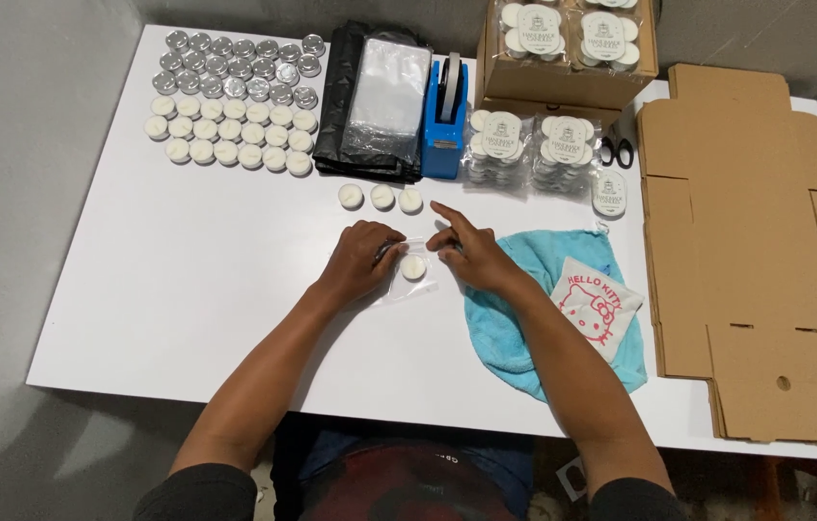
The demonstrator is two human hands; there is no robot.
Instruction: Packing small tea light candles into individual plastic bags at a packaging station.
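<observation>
The person is working at a white table (187, 289), bagging tealight candles. The left hand (360, 259) is curling its fingers down onto the left edge of a small clear plastic bag (407, 280), pinching it flat against the tabletop, while the right hand (471, 256) is pressing on the bag's right edge with its index finger stretched out and the other fingers loosely bent. One white tealight (413, 267) is lying inside the bag, between the two hands. Three loose tealights (381, 197) are sitting in a row just beyond the bag, near a blue tape dispenser (444, 121) and a stack of clear bags (384, 92). Judging by this, the filling step is in hand with one candle in; the next move probably calls for keeping the bag's mouth open with one hand while the other reaches forward for a loose tealight.
</observation>
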